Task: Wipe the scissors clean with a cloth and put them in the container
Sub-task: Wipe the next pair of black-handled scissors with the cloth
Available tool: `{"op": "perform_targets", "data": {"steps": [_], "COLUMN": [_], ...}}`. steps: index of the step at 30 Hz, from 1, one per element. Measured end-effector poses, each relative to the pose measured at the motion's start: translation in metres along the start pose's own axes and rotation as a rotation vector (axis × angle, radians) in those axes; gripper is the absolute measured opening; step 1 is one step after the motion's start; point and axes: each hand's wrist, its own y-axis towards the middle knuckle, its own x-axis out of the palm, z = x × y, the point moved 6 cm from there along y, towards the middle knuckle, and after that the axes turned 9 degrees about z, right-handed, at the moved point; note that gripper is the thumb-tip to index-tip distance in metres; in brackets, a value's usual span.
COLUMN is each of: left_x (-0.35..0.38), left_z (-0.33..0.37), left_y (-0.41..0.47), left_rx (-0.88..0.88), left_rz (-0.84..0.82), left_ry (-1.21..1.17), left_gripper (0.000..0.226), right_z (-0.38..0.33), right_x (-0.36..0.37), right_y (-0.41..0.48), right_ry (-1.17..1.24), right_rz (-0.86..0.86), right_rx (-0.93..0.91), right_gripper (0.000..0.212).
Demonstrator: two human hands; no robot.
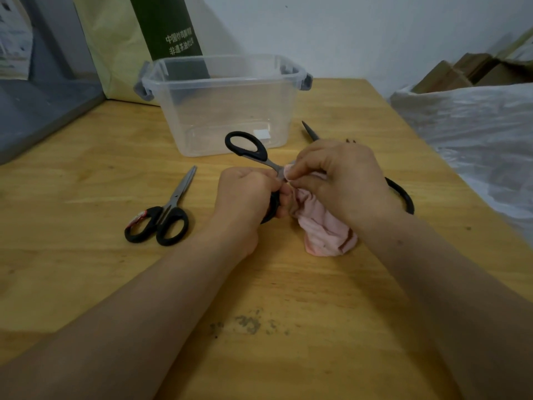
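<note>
My left hand [249,194] grips one black handle loop of a pair of scissors [248,147]; the other loop sticks up toward the container. My right hand [337,180] pinches a pink cloth [324,226] around the blades, which are hidden. A second pair of black-handled scissors [164,215] lies closed on the table to the left. A third pair lies behind my right hand, with only its dark tip [310,130] and part of a handle loop [403,194] showing. The clear plastic container [225,79] stands open and empty just beyond my hands.
The wooden table [86,174] has a dark smudge [248,324] near its front edge. A tall dark green box [170,27] stands behind the container. A grey bin [34,111] is at the left, and a white plastic sheet [476,125] covers things at the right.
</note>
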Motion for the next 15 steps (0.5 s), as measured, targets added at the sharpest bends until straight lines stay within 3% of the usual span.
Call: {"op": "perform_targets", "data": {"steps": [2, 5, 10, 15], "left_x": [0.001, 0.001, 0.002, 0.001], "left_z": [-0.002, -0.002, 0.000, -0.002], "left_y": [0.002, 0.003, 0.000, -0.001], "left_rx": [-0.033, -0.026, 0.032, -0.010], "left_rz": [0.014, 0.011, -0.029, 0.005], "left_ry": [0.009, 0.014, 0.042, 0.010], "left_gripper": [0.011, 0.011, 0.022, 0.015], "right_z": [0.007, 0.006, -0.010, 0.001], "right_x": [-0.003, -0.015, 0.003, -0.003], "right_y": [-0.001, -0.001, 0.000, 0.001], "right_ry": [-0.064, 0.017, -0.001, -0.099], "right_rz": [0.009, 0.172, 0.008, -0.041], "right_rx": [0.064, 0.069, -0.063, 0.043], "right_gripper": [0.013, 0.013, 0.015, 0.018]}}
